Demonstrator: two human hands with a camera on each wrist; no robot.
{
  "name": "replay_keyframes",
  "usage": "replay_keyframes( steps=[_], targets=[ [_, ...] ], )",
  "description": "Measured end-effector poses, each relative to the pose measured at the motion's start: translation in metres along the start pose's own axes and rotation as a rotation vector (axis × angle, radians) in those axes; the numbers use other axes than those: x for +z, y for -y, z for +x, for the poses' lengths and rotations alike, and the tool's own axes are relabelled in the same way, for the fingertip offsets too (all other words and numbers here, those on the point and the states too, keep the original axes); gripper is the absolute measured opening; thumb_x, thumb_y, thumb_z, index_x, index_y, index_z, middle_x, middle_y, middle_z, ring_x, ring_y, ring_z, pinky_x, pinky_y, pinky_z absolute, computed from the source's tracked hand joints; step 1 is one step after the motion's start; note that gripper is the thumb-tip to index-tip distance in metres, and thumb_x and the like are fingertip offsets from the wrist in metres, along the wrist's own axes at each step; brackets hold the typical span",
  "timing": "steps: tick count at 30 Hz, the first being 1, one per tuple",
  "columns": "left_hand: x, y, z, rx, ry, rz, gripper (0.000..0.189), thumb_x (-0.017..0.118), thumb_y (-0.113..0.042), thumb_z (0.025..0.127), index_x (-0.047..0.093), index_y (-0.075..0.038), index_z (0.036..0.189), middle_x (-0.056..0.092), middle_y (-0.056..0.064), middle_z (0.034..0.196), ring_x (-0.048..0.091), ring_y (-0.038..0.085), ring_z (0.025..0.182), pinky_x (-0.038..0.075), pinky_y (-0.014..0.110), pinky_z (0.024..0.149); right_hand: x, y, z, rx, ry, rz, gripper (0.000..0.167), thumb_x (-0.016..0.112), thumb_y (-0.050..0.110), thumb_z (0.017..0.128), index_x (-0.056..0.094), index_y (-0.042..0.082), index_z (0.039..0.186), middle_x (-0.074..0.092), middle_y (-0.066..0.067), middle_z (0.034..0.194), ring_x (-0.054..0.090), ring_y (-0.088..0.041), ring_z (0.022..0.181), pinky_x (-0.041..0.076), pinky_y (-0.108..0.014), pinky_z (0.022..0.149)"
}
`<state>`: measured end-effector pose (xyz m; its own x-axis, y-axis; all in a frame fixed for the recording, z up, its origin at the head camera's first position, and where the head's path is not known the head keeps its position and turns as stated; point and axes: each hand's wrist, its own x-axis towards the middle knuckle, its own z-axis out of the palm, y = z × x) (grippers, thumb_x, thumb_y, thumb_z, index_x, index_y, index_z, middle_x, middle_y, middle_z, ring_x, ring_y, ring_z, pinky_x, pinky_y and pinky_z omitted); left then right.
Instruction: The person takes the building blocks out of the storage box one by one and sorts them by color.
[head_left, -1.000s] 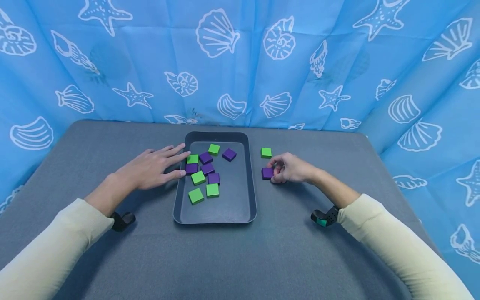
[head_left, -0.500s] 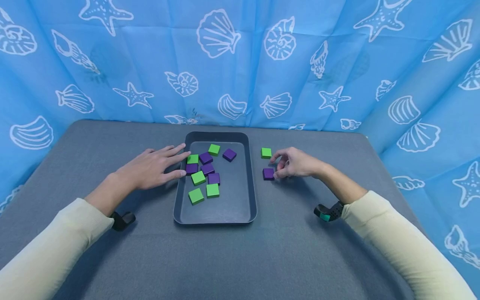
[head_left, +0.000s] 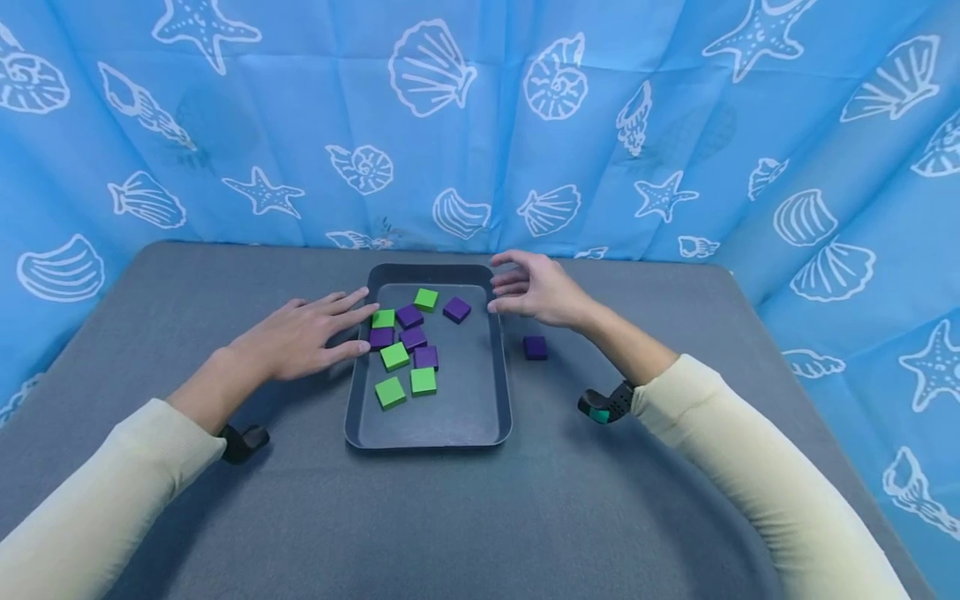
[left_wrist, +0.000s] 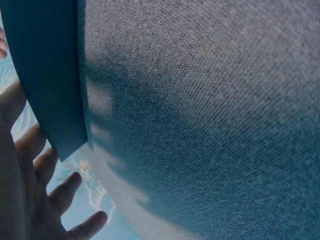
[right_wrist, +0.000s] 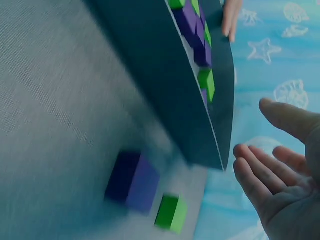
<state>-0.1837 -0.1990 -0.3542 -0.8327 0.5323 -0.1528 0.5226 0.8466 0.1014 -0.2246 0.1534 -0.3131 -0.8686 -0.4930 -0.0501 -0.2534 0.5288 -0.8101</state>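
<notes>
A dark rectangular tray [head_left: 465, 421] holds several green and purple blocks, mostly toward its left side. My left hand [head_left: 300, 337] lies at the tray's left rim with fingers spread, the tips over the edge. At the upper right rim is my right hand [head_left: 543, 292], thumb apart from the extended fingers and nothing held. Whether it touches the rim cannot be told. Right of the tray sits a purple block [head_left: 536, 348]. A green block [right_wrist: 171, 212] beside it shows in the right wrist view; in the head view the right hand hides it.
Grey cloth covers the table [head_left: 450, 525]. Behind and to the right hangs a blue curtain [head_left: 300, 108] with white shells and starfish. Each wrist wears a black camera mount [head_left: 606, 404].
My right hand has let go of the purple block and moved left and away from me to the tray's right rim. The left hand has stayed put.
</notes>
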Motion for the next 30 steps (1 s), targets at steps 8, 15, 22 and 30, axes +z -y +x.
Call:
replay_keyframes(
  steps=[8, 15, 22, 30],
  targets=[
    [0.001, 0.001, -0.001, -0.001, -0.004, -0.008, 0.071, 0.039, -0.061, 0.101, 0.029, -0.019, 0.158, 0.018, 0.012, 0.165, 0.025, 0.043, 0.146, 0.024, 0.072, 0.108, 0.030, 0.012, 0.017, -0.017, -0.033, -0.086, 0.065, 0.079, 0.005, 0.085, 0.047, 0.001, 0.142, 0.060, -0.023, 0.133, 0.062, -0.030, 0.121, 0.052, -0.037, 0.097],
    [0.001, 0.002, -0.002, 0.003, -0.007, -0.017, 0.071, 0.040, -0.061, 0.101, 0.030, -0.019, 0.158, 0.018, 0.012, 0.165, 0.025, 0.044, 0.146, 0.023, 0.072, 0.108, 0.049, 0.017, 0.025, 0.068, -0.076, -0.181, 0.070, 0.081, 0.006, 0.082, 0.047, 0.002, 0.143, 0.060, -0.020, 0.135, 0.061, -0.030, 0.122, 0.051, -0.038, 0.098],
    [0.001, 0.002, -0.002, -0.001, -0.001, -0.017, 0.071, 0.040, -0.060, 0.101, 0.030, -0.018, 0.158, 0.018, 0.012, 0.165, 0.024, 0.044, 0.146, 0.023, 0.072, 0.108, 0.061, 0.014, 0.032, 0.145, -0.125, -0.235, 0.071, 0.082, 0.007, 0.082, 0.046, 0.003, 0.143, 0.062, -0.020, 0.133, 0.061, -0.030, 0.122, 0.050, -0.040, 0.100],
    [0.001, 0.002, -0.001, 0.001, 0.003, -0.017, 0.070, 0.041, -0.059, 0.102, 0.030, -0.018, 0.158, 0.018, 0.012, 0.165, 0.025, 0.044, 0.146, 0.023, 0.072, 0.108, 0.071, 0.012, 0.037, 0.160, -0.098, -0.293, 0.075, 0.079, 0.001, 0.083, 0.041, 0.006, 0.148, 0.064, -0.017, 0.130, 0.061, -0.030, 0.121, 0.049, -0.041, 0.101]
  ],
)
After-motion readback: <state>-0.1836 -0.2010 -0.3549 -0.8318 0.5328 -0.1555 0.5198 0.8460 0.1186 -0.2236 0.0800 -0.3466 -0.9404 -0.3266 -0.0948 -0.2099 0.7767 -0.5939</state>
